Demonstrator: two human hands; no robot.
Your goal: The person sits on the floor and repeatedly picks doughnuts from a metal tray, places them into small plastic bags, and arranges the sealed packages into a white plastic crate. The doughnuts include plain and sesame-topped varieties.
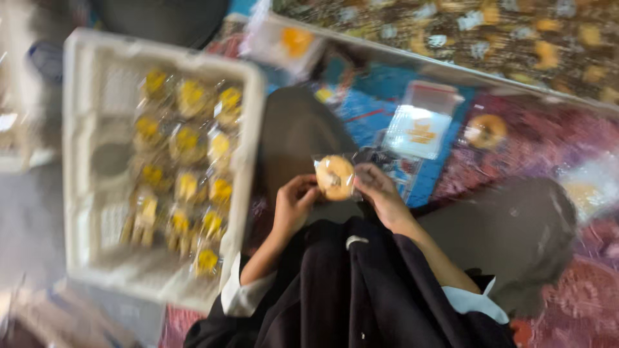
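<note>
1. Head view, blurred. Landmark: the white crate [84,193], packed with rows of yellow-labelled wrapped pastries [187,138]. It sits to my left; its near corner looks tipped toward my lap, so I judge a knock from my elbow could spill it.
2. Right of the crate, on the patterned mat [548,135], lie a loose clear bag [422,125] and, further right, a bare pastry [485,131]; both could be crushed under a knee.
3. Just right of the crate, my left hand [293,206] and right hand [380,190] each pinch the round pastry in its clear wrapper [335,177]. Slick film; it may slip.
</note>
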